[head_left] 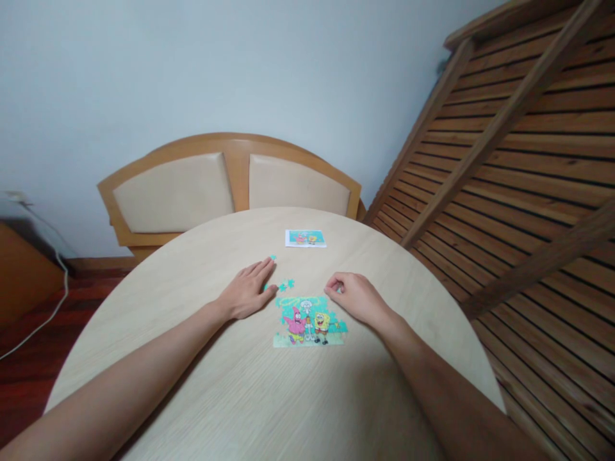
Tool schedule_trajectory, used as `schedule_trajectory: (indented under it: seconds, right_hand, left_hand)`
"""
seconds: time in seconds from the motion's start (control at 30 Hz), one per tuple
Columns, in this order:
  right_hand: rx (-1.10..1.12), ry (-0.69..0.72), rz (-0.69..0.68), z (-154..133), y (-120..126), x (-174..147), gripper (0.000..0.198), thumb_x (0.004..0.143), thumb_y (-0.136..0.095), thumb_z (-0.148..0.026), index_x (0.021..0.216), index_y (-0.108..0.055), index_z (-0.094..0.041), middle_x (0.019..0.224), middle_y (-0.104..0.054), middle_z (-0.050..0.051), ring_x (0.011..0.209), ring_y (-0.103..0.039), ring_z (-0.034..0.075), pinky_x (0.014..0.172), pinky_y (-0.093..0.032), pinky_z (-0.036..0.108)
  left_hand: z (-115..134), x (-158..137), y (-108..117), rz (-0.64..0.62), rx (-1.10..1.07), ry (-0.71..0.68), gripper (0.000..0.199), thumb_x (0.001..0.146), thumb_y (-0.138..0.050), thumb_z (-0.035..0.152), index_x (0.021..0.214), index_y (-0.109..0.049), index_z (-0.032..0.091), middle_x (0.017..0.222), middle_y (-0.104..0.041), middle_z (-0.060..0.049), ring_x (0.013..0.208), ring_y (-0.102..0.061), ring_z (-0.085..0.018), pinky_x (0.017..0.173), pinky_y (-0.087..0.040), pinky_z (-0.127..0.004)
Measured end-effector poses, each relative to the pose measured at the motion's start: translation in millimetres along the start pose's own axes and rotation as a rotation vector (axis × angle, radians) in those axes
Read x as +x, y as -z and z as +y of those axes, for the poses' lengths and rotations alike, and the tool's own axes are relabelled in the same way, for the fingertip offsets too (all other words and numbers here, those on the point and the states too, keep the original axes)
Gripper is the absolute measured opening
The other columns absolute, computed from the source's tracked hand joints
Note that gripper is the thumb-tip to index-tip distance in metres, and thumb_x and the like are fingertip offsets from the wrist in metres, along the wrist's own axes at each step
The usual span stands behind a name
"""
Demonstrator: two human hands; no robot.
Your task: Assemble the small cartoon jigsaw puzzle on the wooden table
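A partly joined jigsaw puzzle (307, 320) with cartoon figures, one pink and one yellow, lies on the table with an uneven top and right edge. My left hand (247, 290) rests flat to its upper left, fingers stretched out. Loose teal puzzle pieces (287, 284) lie beside its thumb, and another loose piece (273, 257) is at the fingertips. At the puzzle's upper right corner, my right hand (358, 296) is closed in a pinch. A bit of teal shows between its fingers, apparently a puzzle piece (340, 288), mostly hidden.
A printed reference picture (306, 238) with the same figures lies farther back on the round wooden table (216, 397). Behind the table stands a padded wooden headboard (235, 179) against the wall. Slatted wood (519, 166) leans on the right, and a white cable (62, 288) hangs at the left.
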State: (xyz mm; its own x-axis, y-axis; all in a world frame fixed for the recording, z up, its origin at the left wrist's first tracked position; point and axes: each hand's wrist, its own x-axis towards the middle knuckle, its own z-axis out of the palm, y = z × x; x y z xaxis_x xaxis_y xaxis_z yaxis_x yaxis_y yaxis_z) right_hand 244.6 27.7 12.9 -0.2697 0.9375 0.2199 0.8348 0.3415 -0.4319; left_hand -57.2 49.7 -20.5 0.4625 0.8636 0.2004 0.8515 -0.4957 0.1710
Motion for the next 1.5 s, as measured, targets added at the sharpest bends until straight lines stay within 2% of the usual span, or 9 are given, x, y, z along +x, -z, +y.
schedule_trajectory:
  seconds: [0.13,0.37,0.6,0.87,0.97,1.07,1.2,1.37,1.5]
  right_hand:
    - [-0.004,-0.009,0.004,6.2,4.6,0.9,0.012,0.087,-0.062,-0.025,0.085,-0.073,-0.021,0.088,-0.076,0.004,0.083,-0.069,0.019,0.074,-0.046,0.027]
    - [-0.006,-0.077,0.038,29.9,12.2,5.1,0.013,0.086,-0.061,-0.026,0.087,-0.073,-0.02,0.089,-0.076,0.005,0.083,-0.068,0.019,0.073,-0.046,0.027]
    - [-0.005,-0.086,0.033,32.9,9.2,5.6,0.014,0.087,-0.061,-0.027,0.088,-0.073,-0.021,0.089,-0.076,0.005,0.083,-0.068,0.019,0.073,-0.046,0.026]
    - [-0.01,-0.095,0.035,35.1,10.3,4.2,0.015,0.087,-0.061,-0.028,0.089,-0.073,-0.02,0.09,-0.076,0.005,0.083,-0.068,0.02,0.072,-0.046,0.026]
    - [-0.024,-0.117,0.037,43.9,16.2,4.0,0.016,0.089,-0.06,-0.027,0.091,-0.074,-0.019,0.092,-0.076,0.006,0.084,-0.069,0.021,0.073,-0.048,0.027]
    - [-0.05,-0.118,0.015,53.7,20.9,4.4,0.021,0.09,-0.057,-0.023,0.099,-0.075,-0.017,0.099,-0.076,0.009,0.09,-0.069,0.022,0.081,-0.05,0.03]
    - [-0.029,-0.032,-0.043,60.4,21.5,5.1,0.026,0.092,-0.056,-0.023,0.106,-0.076,-0.017,0.109,-0.074,0.011,0.098,-0.068,0.023,0.09,-0.049,0.032]
    - [0.003,0.036,-0.078,58.4,23.1,3.2,0.025,0.089,-0.06,-0.026,0.105,-0.078,-0.018,0.105,-0.074,0.011,0.094,-0.068,0.023,0.085,-0.051,0.032]
    - [0.037,-0.036,-0.127,55.9,28.8,0.9,0.028,0.086,-0.064,-0.027,0.108,-0.076,-0.015,0.098,-0.075,0.01,0.084,-0.068,0.022,0.078,-0.051,0.031]
  left_hand:
    - [2.0,3.8,3.9,-0.03,0.008,0.035,0.071,0.099,-0.032,0.058,0.155,-0.033,0.014,0.163,-0.025,-0.014,0.143,-0.035,-0.039,0.115,-0.03,-0.054]
    - [3.5,3.0,7.0,0.053,-0.002,-0.018,0.06,0.099,-0.037,0.046,0.15,-0.038,0.014,0.151,-0.048,-0.016,0.13,-0.047,-0.037,0.106,-0.039,-0.055]
    - [-2.5,9.6,2.7,-0.001,-0.01,0.014,0.067,0.099,-0.036,0.052,0.155,-0.031,0.016,0.161,-0.029,-0.017,0.144,-0.034,-0.039,0.112,-0.032,-0.056]
    - [0.1,10.4,4.2,-0.003,0.016,0.022,0.068,0.098,-0.036,0.054,0.153,-0.033,0.013,0.157,-0.038,-0.018,0.141,-0.037,-0.039,0.113,-0.032,-0.055]
    - [4.3,6.8,8.2,0.021,0.007,-0.031,0.063,0.098,-0.038,0.05,0.149,-0.039,0.012,0.151,-0.045,-0.019,0.139,-0.041,-0.036,0.112,-0.035,-0.054]
    - [8.1,1.1,12.0,0.051,-0.041,-0.157,0.051,0.099,-0.041,0.042,0.141,-0.049,0.014,0.142,-0.054,-0.017,0.13,-0.05,-0.032,0.109,-0.04,-0.05]
    - [15.1,-6.0,14.8,0.058,-0.11,-0.278,0.038,0.099,-0.044,0.032,0.131,-0.058,0.016,0.128,-0.061,-0.015,0.116,-0.06,-0.028,0.102,-0.048,-0.045]
    - [25.1,-7.0,17.0,0.102,-0.153,-0.301,0.034,0.099,-0.045,0.028,0.128,-0.061,0.019,0.123,-0.063,-0.013,0.111,-0.061,-0.026,0.099,-0.05,-0.044]
    - [28.0,-5.2,17.2,0.091,-0.165,-0.368,0.033,0.1,-0.045,0.027,0.125,-0.064,0.02,0.124,-0.064,-0.012,0.112,-0.061,-0.026,0.1,-0.05,-0.045]
